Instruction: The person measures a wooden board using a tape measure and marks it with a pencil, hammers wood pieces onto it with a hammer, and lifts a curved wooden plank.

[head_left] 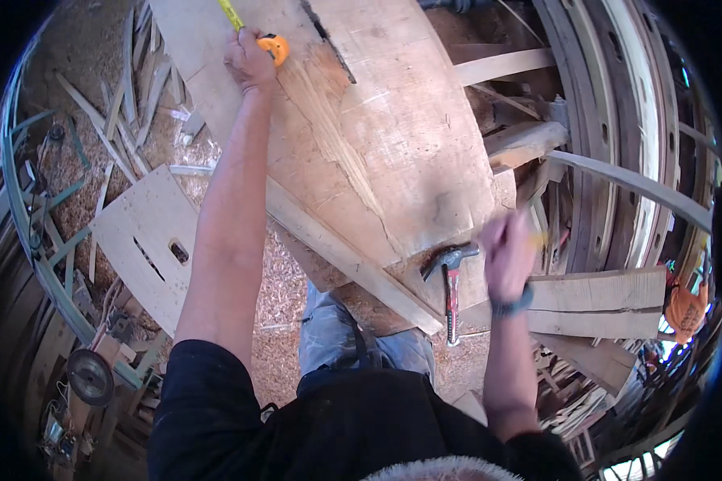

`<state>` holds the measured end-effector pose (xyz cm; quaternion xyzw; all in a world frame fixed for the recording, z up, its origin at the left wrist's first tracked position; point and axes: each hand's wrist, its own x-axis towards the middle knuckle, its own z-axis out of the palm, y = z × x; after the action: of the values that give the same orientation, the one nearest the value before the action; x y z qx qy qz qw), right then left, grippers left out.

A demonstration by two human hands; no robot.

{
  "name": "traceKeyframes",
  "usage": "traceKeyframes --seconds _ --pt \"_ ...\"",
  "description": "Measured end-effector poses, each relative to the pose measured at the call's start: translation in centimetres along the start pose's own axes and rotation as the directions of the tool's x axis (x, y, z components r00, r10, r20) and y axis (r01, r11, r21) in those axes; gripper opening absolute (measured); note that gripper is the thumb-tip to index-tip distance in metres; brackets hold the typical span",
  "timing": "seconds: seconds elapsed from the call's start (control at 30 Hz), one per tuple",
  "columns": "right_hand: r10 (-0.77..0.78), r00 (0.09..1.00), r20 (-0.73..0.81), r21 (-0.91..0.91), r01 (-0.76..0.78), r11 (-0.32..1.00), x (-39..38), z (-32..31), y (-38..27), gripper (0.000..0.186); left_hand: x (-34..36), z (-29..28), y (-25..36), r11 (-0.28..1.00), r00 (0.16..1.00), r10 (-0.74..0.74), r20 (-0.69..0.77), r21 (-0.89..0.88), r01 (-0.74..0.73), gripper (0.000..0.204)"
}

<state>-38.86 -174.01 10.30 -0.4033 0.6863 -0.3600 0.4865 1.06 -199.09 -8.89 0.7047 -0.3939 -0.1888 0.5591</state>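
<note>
Spreading wide, a plywood panel (pixel 417 152) is bordered at its near-left edge by a wooden strip (pixel 351 259); a hammer (pixel 452 279) is set beside the blurred right hand (pixel 509 255), whose grip cannot be made out. At far left, an orange tape measure (pixel 274 50) is pinched in the grip of the left hand (pixel 249 64), its yellow blade (pixel 231 14) best kept flat and straight.

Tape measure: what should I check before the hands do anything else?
1. Tape measure in the left hand: ok.
2. Yellow tape pulled out: ok.
3. Yellow tape's far end in place: cannot tell, it's outside the picture.
4. Hammer well away from the right hand: not ok, it lies close by.
5. Right hand free of things: cannot tell, it's blurred.
</note>
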Motion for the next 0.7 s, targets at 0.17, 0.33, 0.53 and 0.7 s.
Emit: traceKeyframes --seconds 0.17,0.33,0.53,0.7 --pt "0.400 0.914 0.071 0.179 -0.406 0.896 -22.2 -4.8 4.2 0.032 0.4 -1.2 0.0 0.992 0.980 0.090 0.179 -0.106 -0.072 0.025" --pt "0.725 0.674 -0.145 -0.508 -0.679 0.530 -45.1 -10.1 19.1 0.029 -2.5 -2.3 3.2 0.961 0.942 0.015 0.336 -0.265 0.080 0.035" --pt "0.865 0.430 0.258 -0.436 -0.747 0.502 -51.8 -8.4 19.2 0.034 -4.9 -5.2 3.4 0.837 0.761 -0.001 0.649 0.417 -0.355 0.041" --pt "0.821 0.504 0.269 -0.419 -0.707 0.570 -50.5 -8.5 20.8 0.035 -4.9 -9.4 -0.1 0.802 0.683 0.330 0.652 0.188 -0.567 0.046"
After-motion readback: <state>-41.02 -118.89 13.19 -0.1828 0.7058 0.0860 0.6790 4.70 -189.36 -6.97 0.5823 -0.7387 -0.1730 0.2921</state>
